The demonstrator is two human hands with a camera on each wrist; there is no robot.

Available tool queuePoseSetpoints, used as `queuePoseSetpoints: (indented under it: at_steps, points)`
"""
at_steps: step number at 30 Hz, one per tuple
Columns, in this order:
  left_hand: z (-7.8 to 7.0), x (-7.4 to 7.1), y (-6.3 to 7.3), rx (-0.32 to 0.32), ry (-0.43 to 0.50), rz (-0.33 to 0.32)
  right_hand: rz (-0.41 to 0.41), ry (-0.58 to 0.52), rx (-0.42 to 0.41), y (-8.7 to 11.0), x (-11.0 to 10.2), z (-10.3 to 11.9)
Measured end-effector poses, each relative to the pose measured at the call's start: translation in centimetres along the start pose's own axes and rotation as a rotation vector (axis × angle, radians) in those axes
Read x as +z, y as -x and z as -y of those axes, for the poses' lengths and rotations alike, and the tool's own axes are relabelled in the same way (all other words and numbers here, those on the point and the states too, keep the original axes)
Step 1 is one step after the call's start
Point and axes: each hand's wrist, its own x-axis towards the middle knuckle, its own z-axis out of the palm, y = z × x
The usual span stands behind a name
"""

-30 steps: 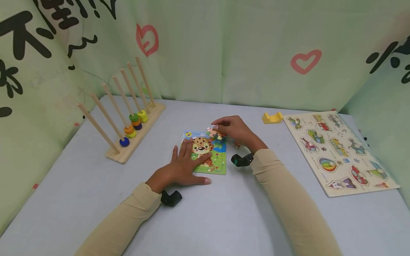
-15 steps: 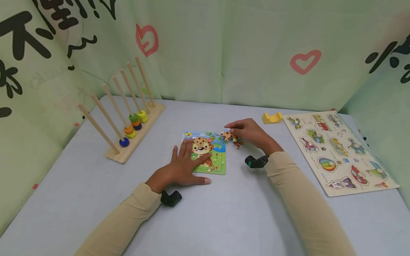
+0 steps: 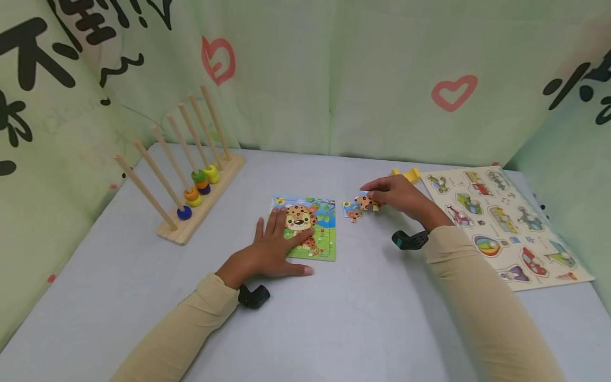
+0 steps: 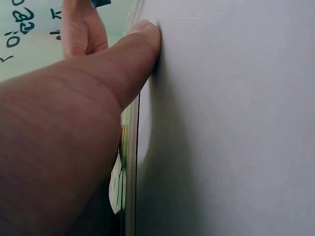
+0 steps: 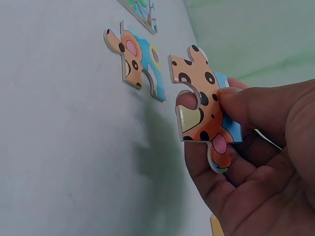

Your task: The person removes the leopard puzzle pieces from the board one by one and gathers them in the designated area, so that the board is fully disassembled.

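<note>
My left hand (image 3: 267,252) lies with spread fingers on a small leopard puzzle board (image 3: 325,241), a green and blue square. In the left wrist view the thumb (image 4: 133,54) touches the table beside the board's edge. Right of the board, my right hand (image 3: 406,199) pinches a puzzle piece (image 5: 209,110) between thumb and fingers, raised off the table. Orange with dark spots, an eye and a pink ear, this piece has a blue edge. A second puzzle piece (image 5: 133,61), with part of a leopard face on blue, lies on the table between board and right hand.
At the left stands a wooden peg rack (image 3: 191,225) with coloured rings on several pegs. A large picture puzzle board (image 3: 520,196) lies at the right. Behind my right hand is a yellow curved block (image 3: 411,175). A green printed curtain (image 3: 334,79) closes off the back.
My right hand has moved right with its puzzle piece, away from over the board and past the loose piece, which now shows fully. My left hand has stayed in place.
</note>
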Motion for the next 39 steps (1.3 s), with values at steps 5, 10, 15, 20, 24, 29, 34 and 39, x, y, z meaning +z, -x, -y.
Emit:
queuePoseSetpoints:
  at_steps: [5,10,15,20,24,29,34,39]
  points:
    - [-0.1,-0.1,0.1,-0.002,0.003,-0.003,0.022,0.016,0.005,0.3,-0.3,-0.9]
    - [-0.2,-0.2,0.1,-0.001,0.006,0.001,0.025,0.055,0.002,0.5,-0.5,-1.6]
    - [-0.1,-0.1,0.1,-0.001,0.009,0.002,0.029,0.073,0.000,0.7,-0.6,-1.9]
    - [-0.1,0.0,0.0,0.000,0.012,0.001,0.028,0.084,0.017,0.6,-0.6,-2.0]
    - [-0.1,0.0,0.0,-0.002,0.011,-0.002,0.028,0.089,0.010,0.5,-0.5,-2.1]
    - [-0.1,0.0,0.1,0.003,0.011,-0.001,0.012,0.109,-0.001,0.4,-0.3,-2.3]
    - [-0.1,-0.1,0.2,0.006,0.020,-0.003,-0.007,0.130,-0.015,0.4,-0.1,-2.5]
    - [-0.2,0.0,0.2,0.008,0.026,-0.014,-0.007,0.140,-0.029,0.4,0.0,-2.6]
